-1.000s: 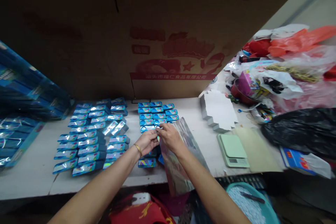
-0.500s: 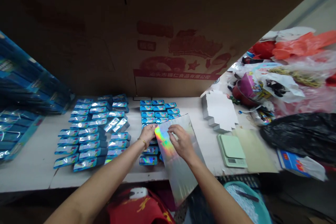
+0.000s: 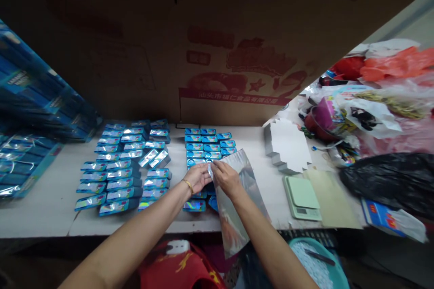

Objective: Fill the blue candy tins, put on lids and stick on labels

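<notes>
A shiny silver holographic sheet (image 3: 251, 183) slants from the table's middle over its front edge. My left hand (image 3: 197, 178), palm turned up, has its fingertips at the sheet's upper left corner and seems to grip it. Fingers of my right hand (image 3: 227, 179) pinch the same corner from above; whether a small piece is lifted there is too small to tell. Beneath and behind the hands stand rows of small blue boxes (image 3: 212, 147), partly hidden by the sheet. More blue boxes with shiny labelled tops (image 3: 119, 182) stand in rows left of my left arm.
A large cardboard carton (image 3: 142, 72) walls off the back. On the right are stacked white card blanks (image 3: 290, 142), a green scale (image 3: 303, 198), a black plastic bag (image 3: 383, 180) and heaped bags. A teal basin (image 3: 340, 271) stands below the edge. Blue display packs (image 3: 34, 86) rise at left.
My right hand has moved left and down to the sheet's corner, its fingers closing there. My left hand has turned palm up. The sheet's rainbow glare has faded and the view has shifted slightly.
</notes>
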Available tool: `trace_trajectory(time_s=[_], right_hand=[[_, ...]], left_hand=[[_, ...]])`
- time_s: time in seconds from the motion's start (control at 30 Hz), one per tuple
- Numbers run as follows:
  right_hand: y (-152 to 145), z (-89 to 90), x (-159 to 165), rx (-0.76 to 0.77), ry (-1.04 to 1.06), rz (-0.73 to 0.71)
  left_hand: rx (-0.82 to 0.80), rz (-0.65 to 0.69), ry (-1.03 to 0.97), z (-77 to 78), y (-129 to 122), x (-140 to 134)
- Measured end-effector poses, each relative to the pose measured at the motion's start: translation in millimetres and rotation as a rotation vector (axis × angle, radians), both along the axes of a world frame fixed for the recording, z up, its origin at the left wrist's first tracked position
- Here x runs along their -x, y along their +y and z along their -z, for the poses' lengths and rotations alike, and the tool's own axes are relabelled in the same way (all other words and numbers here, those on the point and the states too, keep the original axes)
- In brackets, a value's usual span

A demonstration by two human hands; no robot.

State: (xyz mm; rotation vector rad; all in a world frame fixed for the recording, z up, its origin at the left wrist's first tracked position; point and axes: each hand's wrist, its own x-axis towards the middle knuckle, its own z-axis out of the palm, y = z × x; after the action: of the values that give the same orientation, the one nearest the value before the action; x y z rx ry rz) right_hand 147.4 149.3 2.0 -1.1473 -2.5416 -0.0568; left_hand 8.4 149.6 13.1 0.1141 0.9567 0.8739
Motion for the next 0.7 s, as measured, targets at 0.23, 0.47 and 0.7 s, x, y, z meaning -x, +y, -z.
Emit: trace_trajectory(time_s=[0.23,0.47,0.7], right_hand=[[-9,-24.0,-27,0.063,0.072,0.164],[3,-25.3,-35,0.015,0.042,0.169],[-3,-14.4,-48,-0.014,0.069,0.092]], left_hand=[[-0.08,0.094,0.017,-5.9,15,-24],[-0.08,0.068,0.009,-12.4,13,-42],[-0.066,0.028,-0.013,-7.8,15,-48]])
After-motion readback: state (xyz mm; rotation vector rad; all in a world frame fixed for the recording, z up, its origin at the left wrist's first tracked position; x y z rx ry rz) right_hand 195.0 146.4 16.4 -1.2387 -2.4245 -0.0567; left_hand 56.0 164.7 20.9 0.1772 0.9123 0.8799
